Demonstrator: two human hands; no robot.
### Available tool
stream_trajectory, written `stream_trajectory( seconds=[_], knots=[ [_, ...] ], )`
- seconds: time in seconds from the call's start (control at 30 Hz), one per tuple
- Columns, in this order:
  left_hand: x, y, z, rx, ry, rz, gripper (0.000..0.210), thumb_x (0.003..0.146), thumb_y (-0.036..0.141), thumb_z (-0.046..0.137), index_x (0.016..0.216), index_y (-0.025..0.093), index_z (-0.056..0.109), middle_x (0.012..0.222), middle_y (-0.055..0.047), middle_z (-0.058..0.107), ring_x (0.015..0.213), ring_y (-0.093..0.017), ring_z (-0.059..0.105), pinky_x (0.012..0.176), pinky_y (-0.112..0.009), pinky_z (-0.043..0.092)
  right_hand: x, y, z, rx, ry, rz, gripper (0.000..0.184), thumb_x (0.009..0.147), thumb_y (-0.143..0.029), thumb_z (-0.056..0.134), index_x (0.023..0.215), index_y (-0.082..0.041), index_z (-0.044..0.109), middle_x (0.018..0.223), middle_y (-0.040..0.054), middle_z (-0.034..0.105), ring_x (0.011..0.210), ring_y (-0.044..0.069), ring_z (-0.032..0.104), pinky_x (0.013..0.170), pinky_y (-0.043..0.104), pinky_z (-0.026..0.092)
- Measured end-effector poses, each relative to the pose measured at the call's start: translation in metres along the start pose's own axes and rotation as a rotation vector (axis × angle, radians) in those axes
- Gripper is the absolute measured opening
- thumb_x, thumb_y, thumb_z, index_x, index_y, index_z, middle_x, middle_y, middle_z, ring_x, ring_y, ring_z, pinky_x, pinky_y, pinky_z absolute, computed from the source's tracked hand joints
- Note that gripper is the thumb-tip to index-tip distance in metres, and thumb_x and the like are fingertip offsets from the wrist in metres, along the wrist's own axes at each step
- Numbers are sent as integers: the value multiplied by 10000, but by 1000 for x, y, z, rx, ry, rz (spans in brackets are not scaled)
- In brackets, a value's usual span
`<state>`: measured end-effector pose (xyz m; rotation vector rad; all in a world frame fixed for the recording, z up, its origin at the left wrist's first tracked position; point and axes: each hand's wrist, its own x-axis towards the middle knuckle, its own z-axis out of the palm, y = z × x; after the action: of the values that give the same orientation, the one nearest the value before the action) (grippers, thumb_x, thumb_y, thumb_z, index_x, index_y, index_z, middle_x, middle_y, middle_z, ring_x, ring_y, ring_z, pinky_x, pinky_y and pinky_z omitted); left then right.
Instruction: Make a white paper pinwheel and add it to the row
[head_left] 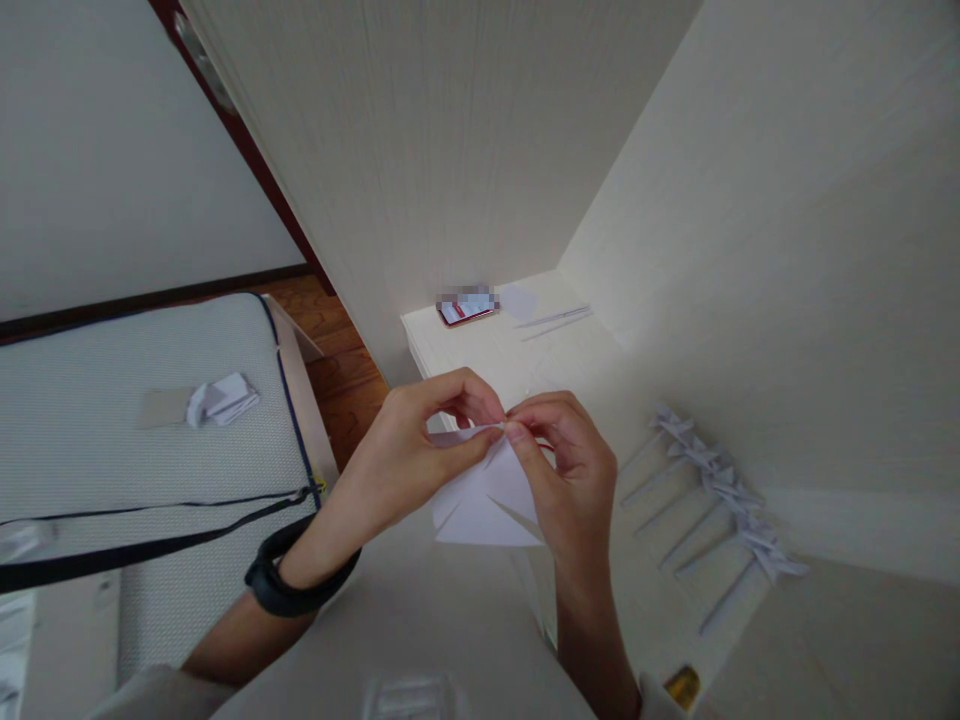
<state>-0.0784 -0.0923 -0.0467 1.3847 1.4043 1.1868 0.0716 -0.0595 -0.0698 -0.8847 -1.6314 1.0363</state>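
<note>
Between my two hands is a white sheet of paper [491, 505] with slits running in from its corners. My left hand [431, 440] pinches its upper edge between thumb and fingers, and a dark band circles that wrist. Right beside it, my right hand [559, 450] is also closed on the paper, thumb and fingertips meeting at the same top spot. A thin red line shows by the right fingers; what it belongs to is hidden. Fingertips cover the pinched point. Several white paper pinwheels [724, 480] on sticks lie in a row to the right.
A phone [466, 306] rests at the back of the white desk [495, 355], near a paper piece [519, 302] and thin white sticks [555, 320]. Folded papers [229, 398] lie on the mattress [150, 350] at left. Pale panels rise behind and to the right.
</note>
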Motion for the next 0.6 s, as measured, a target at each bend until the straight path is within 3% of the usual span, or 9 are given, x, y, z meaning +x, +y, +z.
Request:
stream_trajectory(
  seconds=[0.33, 0.6],
  knots=[
    [1, 1, 0, -131, 23, -74, 74, 787, 137, 669, 747, 172, 617, 731, 31, 646, 688, -102, 611, 666, -240, 471, 1, 3, -4, 51, -96, 19, 98, 883, -131, 593, 840, -212, 628, 882, -6, 591, 860, 128, 578, 740, 270, 485],
    [-1, -1, -1, -31, 44, -32, 52, 813, 137, 654, 785, 181, 662, 765, 25, 676, 731, -107, 630, 692, -227, 477, 0, 2, -3, 4, -73, 2, 113, 860, -98, 596, 848, -209, 616, 893, -4, 580, 863, 135, 574, 745, 293, 481]
  ],
)
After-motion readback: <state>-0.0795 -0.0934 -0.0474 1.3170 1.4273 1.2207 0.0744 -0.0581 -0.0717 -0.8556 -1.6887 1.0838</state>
